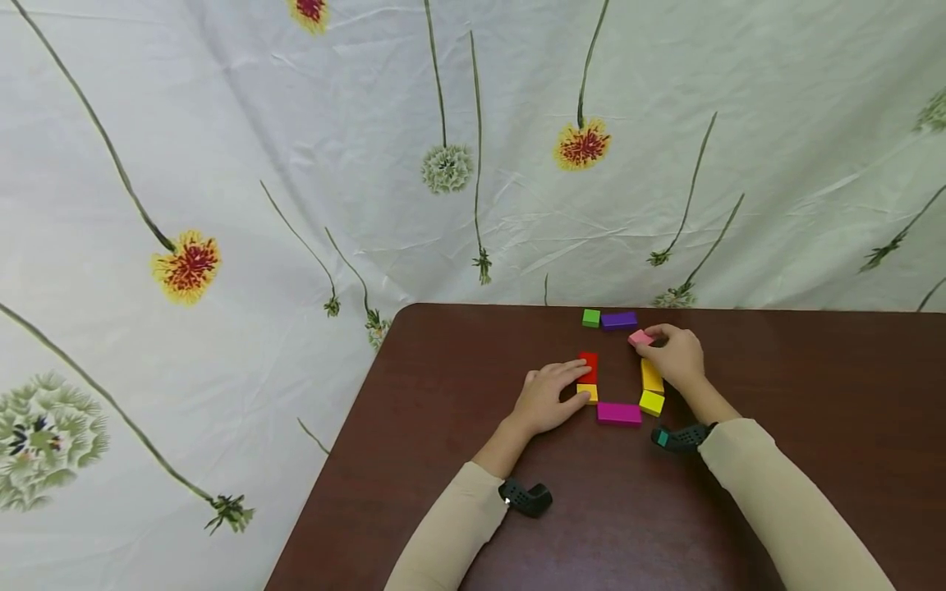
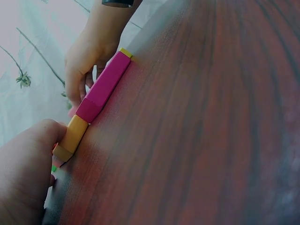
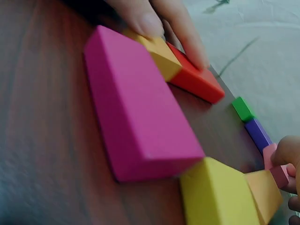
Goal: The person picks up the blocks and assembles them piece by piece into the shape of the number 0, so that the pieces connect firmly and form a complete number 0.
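Observation:
My right hand (image 1: 676, 358) pinches a pink block (image 1: 640, 337) between thumb and fingers, just beyond an orange block (image 1: 652, 376). In the right wrist view, that hand (image 3: 289, 161) holds the pink block at the right edge. With its fingers on a red block (image 1: 589, 367) and its thumb at a small yellow-orange block (image 1: 586, 393), my left hand (image 1: 547, 397) rests at the left side of the blocks. A magenta block (image 1: 619, 414) lies nearest me, beside a yellow block (image 1: 651, 402). Beyond the hands, a green block (image 1: 591, 318) and a purple block (image 1: 619, 321) lie end to end.
The dark brown table (image 1: 443, 435) has its far edge just behind the green and purple blocks. A white cloth (image 1: 355, 107) with printed flowers hangs behind it and to its left. Black bands are on both wrists.

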A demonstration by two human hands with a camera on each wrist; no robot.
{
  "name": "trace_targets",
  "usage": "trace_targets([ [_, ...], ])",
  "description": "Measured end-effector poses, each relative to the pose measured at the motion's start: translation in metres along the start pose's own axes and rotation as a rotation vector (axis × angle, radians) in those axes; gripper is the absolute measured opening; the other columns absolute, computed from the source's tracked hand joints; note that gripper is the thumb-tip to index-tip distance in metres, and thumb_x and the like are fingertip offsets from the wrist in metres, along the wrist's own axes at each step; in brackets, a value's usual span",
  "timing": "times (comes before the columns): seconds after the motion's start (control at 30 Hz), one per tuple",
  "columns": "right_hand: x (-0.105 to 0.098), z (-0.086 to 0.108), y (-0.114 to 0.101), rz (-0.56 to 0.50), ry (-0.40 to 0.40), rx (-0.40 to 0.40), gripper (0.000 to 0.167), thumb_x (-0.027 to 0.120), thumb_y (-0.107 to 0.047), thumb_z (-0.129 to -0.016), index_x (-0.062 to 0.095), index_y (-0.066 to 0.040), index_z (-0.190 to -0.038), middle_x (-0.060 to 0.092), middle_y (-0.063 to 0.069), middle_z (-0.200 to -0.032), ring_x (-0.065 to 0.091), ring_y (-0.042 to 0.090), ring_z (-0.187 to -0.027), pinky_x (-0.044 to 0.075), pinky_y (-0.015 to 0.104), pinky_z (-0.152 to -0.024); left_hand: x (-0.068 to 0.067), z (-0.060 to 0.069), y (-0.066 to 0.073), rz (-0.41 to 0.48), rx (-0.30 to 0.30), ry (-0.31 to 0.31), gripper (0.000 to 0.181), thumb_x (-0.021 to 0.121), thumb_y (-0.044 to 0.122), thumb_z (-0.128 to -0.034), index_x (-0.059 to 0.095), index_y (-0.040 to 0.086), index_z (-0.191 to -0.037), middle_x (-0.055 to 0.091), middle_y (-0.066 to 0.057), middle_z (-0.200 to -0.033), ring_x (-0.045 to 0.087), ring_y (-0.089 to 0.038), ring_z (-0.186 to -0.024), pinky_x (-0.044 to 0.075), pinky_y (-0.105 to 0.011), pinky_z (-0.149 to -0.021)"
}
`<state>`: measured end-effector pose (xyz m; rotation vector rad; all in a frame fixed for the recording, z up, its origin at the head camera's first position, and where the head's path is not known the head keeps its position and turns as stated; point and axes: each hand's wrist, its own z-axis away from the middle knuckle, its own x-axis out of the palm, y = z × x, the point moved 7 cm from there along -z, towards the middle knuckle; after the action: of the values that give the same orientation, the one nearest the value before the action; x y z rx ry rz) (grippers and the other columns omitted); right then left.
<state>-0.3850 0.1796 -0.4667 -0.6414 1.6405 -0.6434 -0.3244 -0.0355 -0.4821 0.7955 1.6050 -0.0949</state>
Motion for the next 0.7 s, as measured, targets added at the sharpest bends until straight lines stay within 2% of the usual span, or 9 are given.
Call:
trace_targets([
  [0.2,0.005,0.008,-0.004,-0.016,0.015,0.062,0.04,0.069,-0.025,-0.089,0.063,0.005,-0.116,0.062,0.023,-0.106,0.047,0.037,-0.099,0.042,0.044,-0.077,-0.001,0.0,0.0,-0.003,-0.002,0.009,0.048,0.049,0.045,-0.0992,0.053,0.024,-0.142,0.045,0.01,-0.148,0.043,-0.015,-0.133,0.035,-0.04,-0.094],
  [0.43,0.007,0.011,-0.005,0.043,0.063,0.049,0.043,0.07,-0.025,-0.087,0.063,0.007,-0.114,0.064,0.023,-0.105,0.048,0.036,-0.093,0.042,0.045,-0.076,-0.001,0.001,0.0,-0.001,-0.007,0.006,0.048,0.048,0.045,-0.0993,0.054,0.024,-0.142,0.045,0.01,-0.148,0.043,-0.015,-0.133,0.035,-0.04,-0.095],
  [0.7,0.007,0.014,-0.005,0.068,0.085,0.064,0.045,0.069,-0.025,-0.086,0.062,0.008,-0.115,0.064,0.025,-0.109,0.047,0.038,-0.095,0.035,0.052,-0.086,0.0,0.0,0.001,0.008,-0.004,0.009,0.048,0.048,0.045,-0.0993,0.053,0.023,-0.142,0.045,0.009,-0.148,0.043,-0.015,-0.133,0.035,-0.04,-0.095],
])
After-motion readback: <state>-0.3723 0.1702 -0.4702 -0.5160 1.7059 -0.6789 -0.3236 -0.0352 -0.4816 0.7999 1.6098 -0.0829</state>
